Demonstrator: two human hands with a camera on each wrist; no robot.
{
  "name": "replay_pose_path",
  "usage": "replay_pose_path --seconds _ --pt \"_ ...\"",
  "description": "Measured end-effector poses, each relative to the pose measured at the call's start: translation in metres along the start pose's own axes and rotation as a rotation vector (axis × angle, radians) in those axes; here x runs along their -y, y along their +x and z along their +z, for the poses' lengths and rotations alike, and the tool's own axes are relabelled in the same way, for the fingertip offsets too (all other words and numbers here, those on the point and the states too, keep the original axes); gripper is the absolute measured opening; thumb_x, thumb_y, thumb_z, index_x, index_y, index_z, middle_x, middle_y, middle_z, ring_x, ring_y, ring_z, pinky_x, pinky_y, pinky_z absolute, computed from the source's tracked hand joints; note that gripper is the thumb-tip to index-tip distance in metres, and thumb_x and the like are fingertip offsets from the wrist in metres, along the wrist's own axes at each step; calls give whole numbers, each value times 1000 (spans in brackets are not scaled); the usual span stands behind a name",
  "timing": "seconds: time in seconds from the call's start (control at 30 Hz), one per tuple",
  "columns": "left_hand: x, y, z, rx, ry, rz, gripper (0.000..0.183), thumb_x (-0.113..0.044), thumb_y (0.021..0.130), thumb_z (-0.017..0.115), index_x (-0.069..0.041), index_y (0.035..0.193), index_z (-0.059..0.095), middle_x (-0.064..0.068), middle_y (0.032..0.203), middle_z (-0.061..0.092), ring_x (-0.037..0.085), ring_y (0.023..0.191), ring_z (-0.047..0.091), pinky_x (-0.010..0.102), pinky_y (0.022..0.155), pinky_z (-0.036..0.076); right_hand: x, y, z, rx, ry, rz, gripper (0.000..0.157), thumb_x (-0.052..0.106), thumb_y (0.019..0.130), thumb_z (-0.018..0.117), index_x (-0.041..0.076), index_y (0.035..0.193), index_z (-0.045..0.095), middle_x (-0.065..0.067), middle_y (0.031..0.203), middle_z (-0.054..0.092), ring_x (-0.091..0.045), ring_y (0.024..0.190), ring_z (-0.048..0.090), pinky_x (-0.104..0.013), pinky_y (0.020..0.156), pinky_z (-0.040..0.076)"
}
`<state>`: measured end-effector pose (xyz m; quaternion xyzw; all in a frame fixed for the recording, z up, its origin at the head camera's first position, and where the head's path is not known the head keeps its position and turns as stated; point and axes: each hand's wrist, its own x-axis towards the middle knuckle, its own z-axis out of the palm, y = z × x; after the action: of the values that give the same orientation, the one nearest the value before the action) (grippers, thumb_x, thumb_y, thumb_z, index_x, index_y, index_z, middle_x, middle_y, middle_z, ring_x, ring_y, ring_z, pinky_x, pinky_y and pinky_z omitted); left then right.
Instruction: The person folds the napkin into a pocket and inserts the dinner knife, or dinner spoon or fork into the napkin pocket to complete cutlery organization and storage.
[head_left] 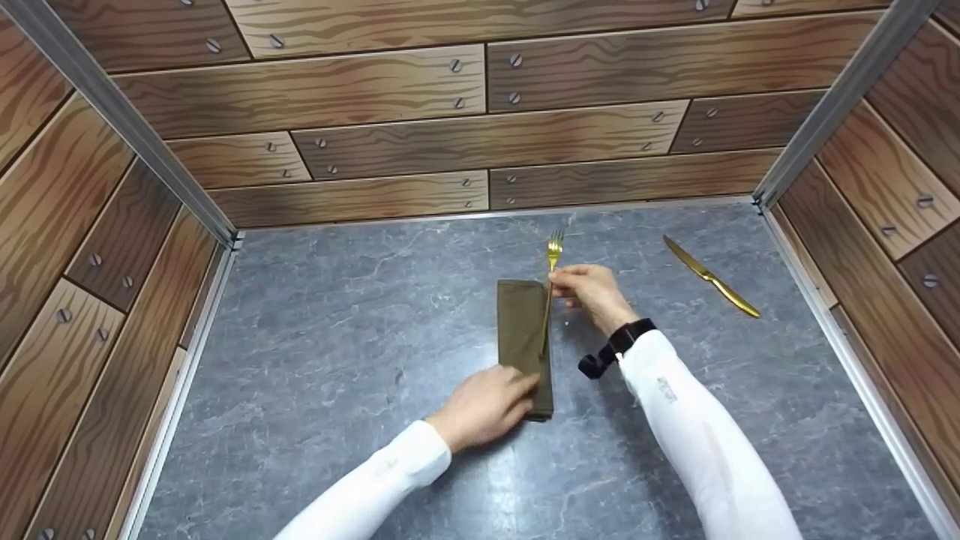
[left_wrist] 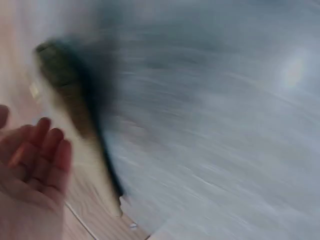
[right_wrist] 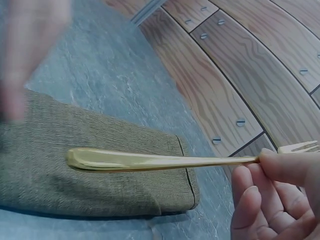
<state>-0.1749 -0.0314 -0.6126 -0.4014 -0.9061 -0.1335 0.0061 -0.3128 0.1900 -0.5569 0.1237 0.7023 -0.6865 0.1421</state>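
A folded olive-brown cloth napkin [head_left: 519, 322] lies lengthwise on the grey surface. My right hand [head_left: 594, 292] pinches a gold fork [head_left: 553, 255] at its neck, tines pointing away from me. The fork's handle [right_wrist: 130, 161] extends over the napkin's right side, as the right wrist view shows. Over the near part of the napkin is my left hand [head_left: 484, 405], blurred, with loosely bent fingers [left_wrist: 47, 150] and nothing in its grasp. Whether it touches the cloth I cannot tell. The left wrist view is smeared, with the napkin [left_wrist: 72, 95] beyond the fingertips.
A gold knife [head_left: 709, 276] lies slanted to the right of my right hand. Wood-patterned panels [head_left: 375, 90] wall the marbled grey surface [head_left: 322, 330] at the back and both sides. A black strap with a dangling end [head_left: 592, 366] circles my right wrist.
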Motion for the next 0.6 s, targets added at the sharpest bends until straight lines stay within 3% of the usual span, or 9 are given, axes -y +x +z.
replay_pose_path --seconds 0.1,0.2,0.6 --pt "2 -13 11 70 158 199 66 -46 102 44 -9 154 31 10 154 37 28 141 32 42 116 24 2 5 7 -18 4 -24 31 13 88 74 -3 114 66 -11 93 72 -12 72 68 -23 59 55" --pt "2 -21 21 119 253 300 75 -55 102 34 -7 157 18 12 162 16 28 148 12 42 119 10 2 10 18 -20 10 -54 29 10 89 72 -6 113 66 -8 87 71 -12 70 67 -22 58 55" --pt "-2 -27 36 156 373 288 86 -66 98 19 -5 158 9 13 163 7 27 149 5 40 120 7 -2 21 53 -41 -61 -111 24 9 90 71 -6 109 69 -12 91 70 -15 71 67 -29 65 57"
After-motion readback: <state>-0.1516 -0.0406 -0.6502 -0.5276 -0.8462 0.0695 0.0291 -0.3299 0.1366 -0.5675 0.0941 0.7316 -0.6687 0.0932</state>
